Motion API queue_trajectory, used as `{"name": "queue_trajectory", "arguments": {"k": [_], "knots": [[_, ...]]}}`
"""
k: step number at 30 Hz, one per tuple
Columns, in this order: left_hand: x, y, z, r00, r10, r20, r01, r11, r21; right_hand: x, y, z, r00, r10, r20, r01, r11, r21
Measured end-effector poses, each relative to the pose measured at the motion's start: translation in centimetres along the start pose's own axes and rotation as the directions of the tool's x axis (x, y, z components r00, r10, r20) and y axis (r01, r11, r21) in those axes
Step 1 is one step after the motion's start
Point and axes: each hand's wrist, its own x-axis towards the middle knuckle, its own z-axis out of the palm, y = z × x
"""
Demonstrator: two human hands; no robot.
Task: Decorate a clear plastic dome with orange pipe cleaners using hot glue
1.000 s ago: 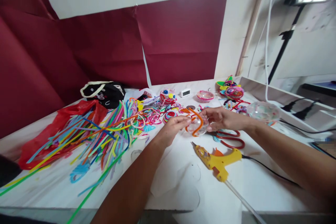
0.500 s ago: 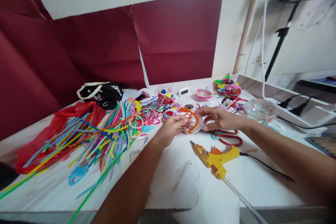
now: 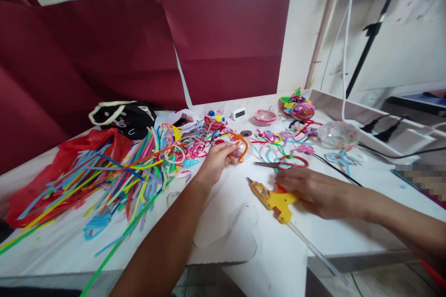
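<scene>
Left hand [image 3: 218,158] is gripping the clear ball [image 3: 239,154] just above the tabletop [image 3: 331,236], at the edge of the pipe cleaner pile [image 3: 121,171]. The orange pipe cleaner [image 3: 244,144] is arching over the ball. Right hand [image 3: 313,190] is lying on the rear of the glue gun [image 3: 270,197], which is resting flat. I can't tell whether the fingers are closing on it or only touching it.

Progress looks early to me. The ball is carrying one orange strand and is otherwise bare, while the decorated balls [image 3: 214,119] at the back are fully wrapped. Scissors [image 3: 285,163] are sitting just beyond the gun.

Hard to make out:
- The ball is mostly hidden behind the left fingers.
- The gun's trigger is under the right palm.
- There's no way to see any glue on the strand.
</scene>
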Motion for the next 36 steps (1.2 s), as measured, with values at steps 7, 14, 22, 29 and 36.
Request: {"name": "queue_trajectory", "arguments": {"k": [7,14,22,29,36], "knots": [[0.0,-0.1,0.0,1.000,0.011,-0.003,-0.011,0.998,0.063,1.9,-0.4,2.2,1.000,0.002,0.002,-0.002,0.995,-0.103],[0.0,-0.1,0.0,0.997,0.062,-0.044,-0.057,0.993,0.108,1.7,-0.9,1.3,0.999,0.011,-0.045,-0.014,0.998,-0.065],[0.1,-0.2,-0.1,0.989,0.122,-0.086,-0.101,0.971,0.217,0.6,-0.9,-0.6,0.984,0.006,-0.181,0.004,0.998,0.059],[-0.1,-0.4,0.5,0.986,0.161,-0.039,-0.143,0.947,0.289,1.3,-1.3,-0.8,0.972,0.030,-0.231,0.026,0.971,0.237],[-0.4,-0.4,0.9,0.985,0.168,-0.026,-0.152,0.941,0.303,1.7,-0.9,-0.2,0.974,0.035,-0.225,0.030,0.960,0.278]]}}
